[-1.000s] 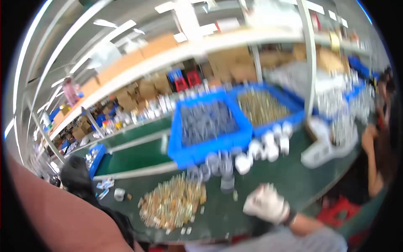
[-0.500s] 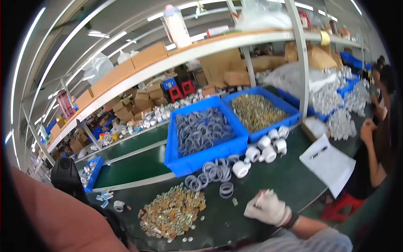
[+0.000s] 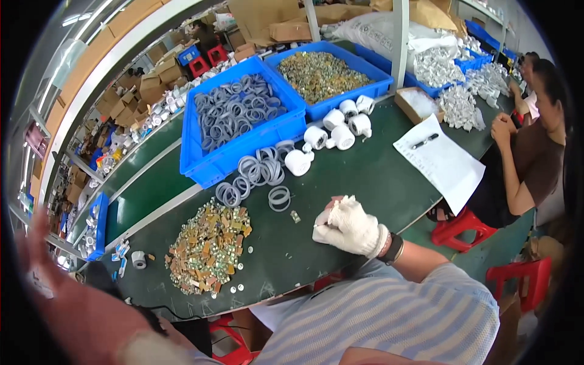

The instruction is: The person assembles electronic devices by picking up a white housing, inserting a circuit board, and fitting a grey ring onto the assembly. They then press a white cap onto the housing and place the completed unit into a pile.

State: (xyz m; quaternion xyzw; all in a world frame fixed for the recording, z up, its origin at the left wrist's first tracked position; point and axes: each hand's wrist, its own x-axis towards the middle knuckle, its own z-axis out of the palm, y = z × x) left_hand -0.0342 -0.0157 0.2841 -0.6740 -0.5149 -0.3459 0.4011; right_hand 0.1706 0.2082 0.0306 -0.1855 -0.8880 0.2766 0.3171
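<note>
My right hand (image 3: 350, 228), in a white knit glove, hovers over the dark green tabletop with its fingers curled together. Whatever they pinch is mostly hidden; a whitish bit shows at the fingertips. Close in at the left edge, my bare left hand (image 3: 58, 280) is blurred, its fingers seeming spread with nothing visible in them. Between the hands lies a heap of small circuit boards (image 3: 210, 249). Grey rings (image 3: 261, 170) lie loose beyond it, with one stack of rings (image 3: 279, 198) nearer my right hand. A small board (image 3: 295, 216) sits beside that hand.
A blue bin (image 3: 201, 167) of grey rings and another blue bin (image 3: 380, 88) of small boards stand behind. White round housings (image 3: 342, 137) cluster before them. Rightward are paper (image 3: 444, 167) with a pen (image 3: 424, 141), a red stool (image 3: 462, 231) and a seated person (image 3: 538, 140).
The view has tilted down and turned right. My left hand has drawn back from very near the camera, and the black device beside it is out of sight. My right hand stays curled.
</note>
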